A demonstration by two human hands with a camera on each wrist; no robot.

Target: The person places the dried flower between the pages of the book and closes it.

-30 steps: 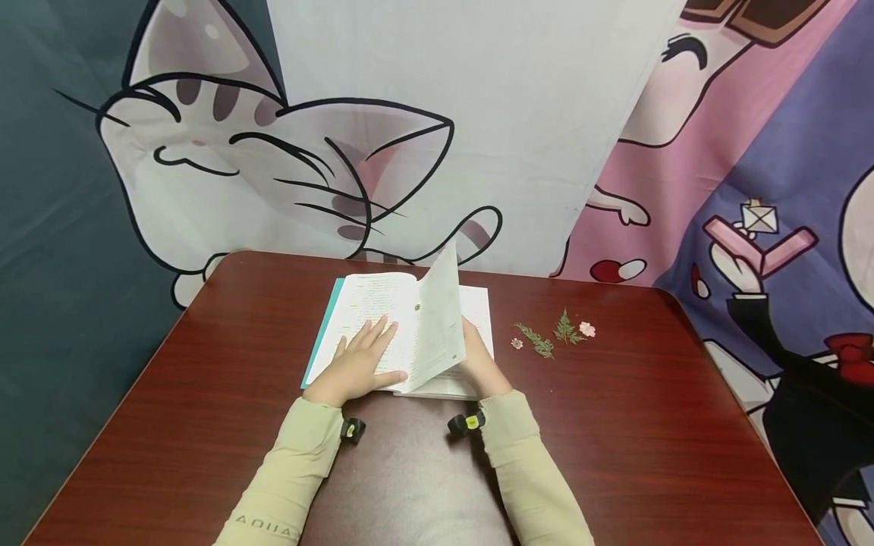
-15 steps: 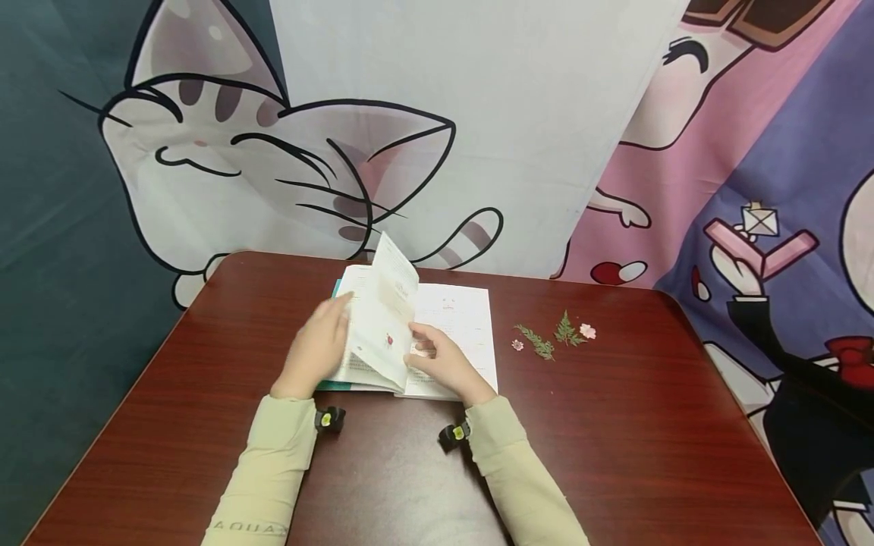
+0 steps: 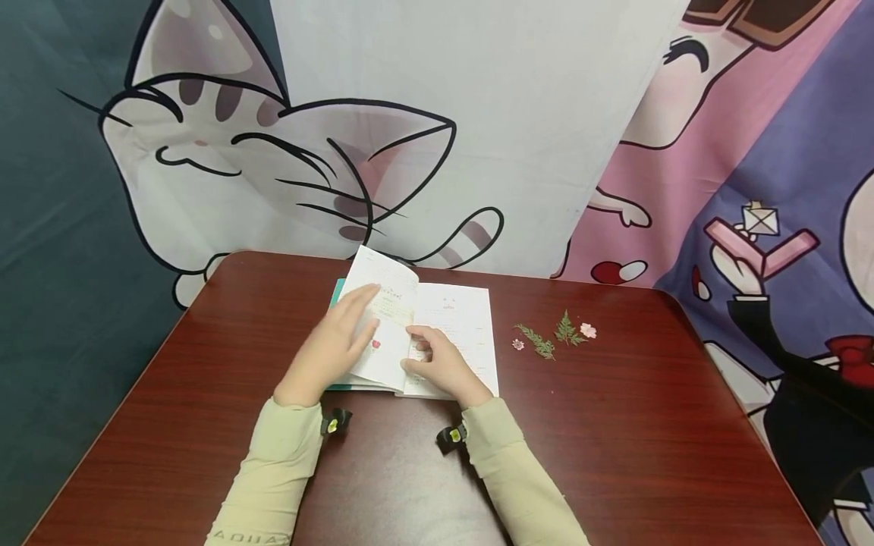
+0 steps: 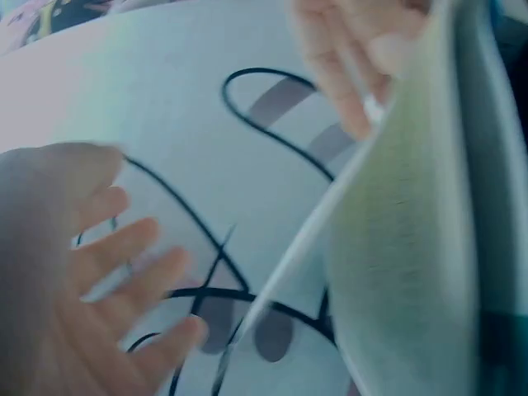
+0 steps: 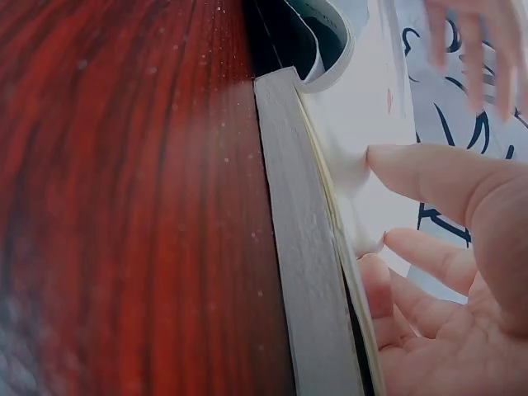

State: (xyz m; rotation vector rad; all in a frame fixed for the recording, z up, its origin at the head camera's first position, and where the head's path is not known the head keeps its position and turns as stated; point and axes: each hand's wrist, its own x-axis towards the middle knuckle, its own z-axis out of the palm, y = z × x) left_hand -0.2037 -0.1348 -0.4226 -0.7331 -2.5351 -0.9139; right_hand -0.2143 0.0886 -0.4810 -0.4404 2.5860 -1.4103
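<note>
An open book (image 3: 454,334) with a teal cover lies on the table, its left-hand leaves raised and curving in the right wrist view. My left hand (image 3: 329,345) is over the left page (image 3: 385,303), fingers extended and thumb apart; in the left wrist view that hand (image 4: 107,272) is beside the raised leaves (image 4: 404,223), holding nothing. My right hand (image 3: 440,362) is at the gutter. In the right wrist view its thumb (image 5: 421,169) and index finger (image 5: 429,256) touch the page near the spine, tips apart, and the other fingers bend loosely.
Right of the book lie two pressed fern sprigs (image 3: 536,340), a pink flower (image 3: 587,331) and a smaller one (image 3: 517,344). The dark red wooden table (image 3: 614,440) reaches back to a cartoon-printed cloth (image 3: 532,114).
The lifted leaf has turned from right to left and come lower. My left hand moved left off the page, then back over it; my right hand moved left from the right page to the gutter.
</note>
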